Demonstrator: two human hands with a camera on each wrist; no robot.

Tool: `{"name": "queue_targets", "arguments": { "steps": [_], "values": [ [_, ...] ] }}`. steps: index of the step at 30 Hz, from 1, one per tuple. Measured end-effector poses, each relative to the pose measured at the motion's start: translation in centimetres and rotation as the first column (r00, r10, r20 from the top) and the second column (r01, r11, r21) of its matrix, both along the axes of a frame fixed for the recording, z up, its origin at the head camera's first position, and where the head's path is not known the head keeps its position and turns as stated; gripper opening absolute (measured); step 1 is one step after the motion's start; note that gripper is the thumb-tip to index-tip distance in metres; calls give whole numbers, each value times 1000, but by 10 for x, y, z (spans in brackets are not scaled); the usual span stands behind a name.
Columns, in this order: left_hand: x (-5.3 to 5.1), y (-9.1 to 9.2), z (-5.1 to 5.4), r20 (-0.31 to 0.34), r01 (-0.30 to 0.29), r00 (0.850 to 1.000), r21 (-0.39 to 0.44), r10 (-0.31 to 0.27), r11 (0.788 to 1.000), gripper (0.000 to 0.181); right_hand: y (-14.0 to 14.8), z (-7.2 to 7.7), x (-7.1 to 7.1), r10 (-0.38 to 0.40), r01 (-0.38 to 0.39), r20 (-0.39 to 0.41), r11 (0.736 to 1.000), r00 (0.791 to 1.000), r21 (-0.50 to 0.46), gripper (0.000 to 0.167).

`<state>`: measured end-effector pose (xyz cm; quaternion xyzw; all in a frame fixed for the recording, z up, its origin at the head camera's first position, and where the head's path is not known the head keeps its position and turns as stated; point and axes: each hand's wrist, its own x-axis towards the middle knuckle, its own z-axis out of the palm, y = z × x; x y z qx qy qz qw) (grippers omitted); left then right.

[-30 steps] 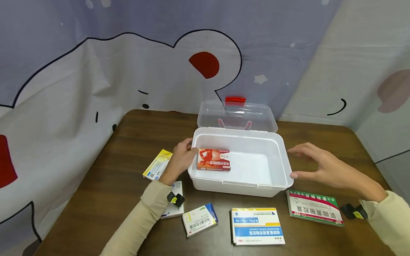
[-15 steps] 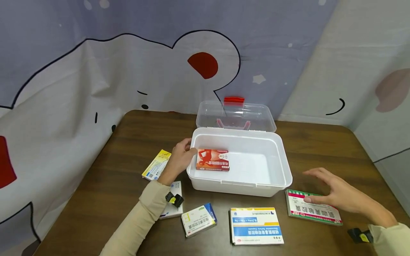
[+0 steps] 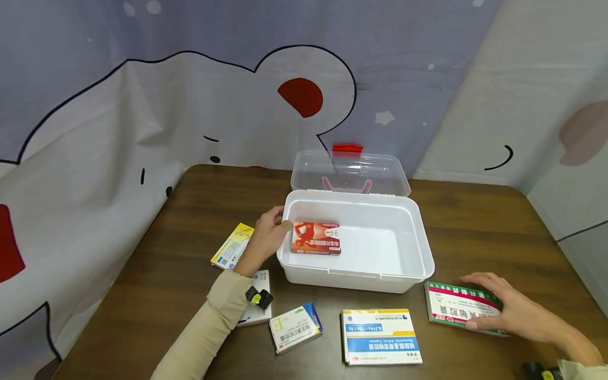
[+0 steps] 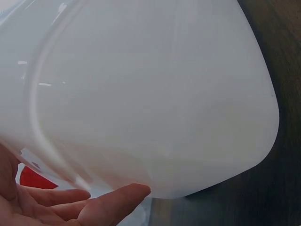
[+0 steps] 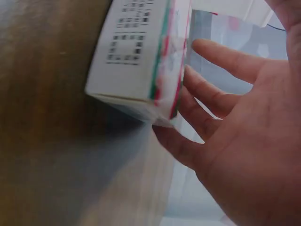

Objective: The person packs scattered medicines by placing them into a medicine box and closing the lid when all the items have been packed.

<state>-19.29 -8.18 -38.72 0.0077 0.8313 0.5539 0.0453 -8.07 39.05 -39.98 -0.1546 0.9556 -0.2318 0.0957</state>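
Observation:
A white plastic storage box (image 3: 361, 268) stands on the table, its clear lid folded back behind it. My left hand (image 3: 267, 237) grips the box's left wall, thumb over the rim and fingers outside; the left wrist view shows fingers (image 4: 115, 205) against the white wall. Inside, at the left, lies a red medicine box (image 3: 316, 238). My right hand (image 3: 520, 311) is over the right end of a green-and-white medicine box (image 3: 456, 305), thumb at its near edge. In the right wrist view its spread fingers lie beside that box (image 5: 127, 52); firm contact cannot be made out.
Nearer the front lie a blue-and-white medicine box stack (image 3: 382, 338) and a small vitamin box (image 3: 295, 327). A yellow-and-white box (image 3: 231, 247) and a white box (image 3: 258, 306) are partly hidden by the left arm. The clear lid (image 3: 351, 171) stands near the patterned curtain (image 3: 228, 105).
My right hand has left the storage box's right side and moved down and right to the green-and-white medicine box. The left hand keeps its place on the rim.

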Motion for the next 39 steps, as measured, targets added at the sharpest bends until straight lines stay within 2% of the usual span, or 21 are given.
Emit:
{"name": "queue_targets", "arguments": {
  "steps": [12,16,22,28,39],
  "values": [
    [1,0,1,9,-12,1000,2,11,1000,43,4,-16,11,13,-13,-25,999,1000,30,94],
    [1,0,1,17,-12,1000,-1,12,1000,44,4,-21,11,-2,2,-54,1000,999,10,97],
    [-1,0,0,19,-13,1000,8,13,1000,44,6,-25,12,-24,24,-89,1000,996,-2,91],
    [-2,-1,-2,21,-21,1000,19,21,1000,44,7,-26,11,-57,58,-77,998,995,15,86],
    [-2,-1,-2,18,-19,1000,26,19,999,44,3,-26,12,-56,56,-117,998,992,-3,85]
  ]
}}
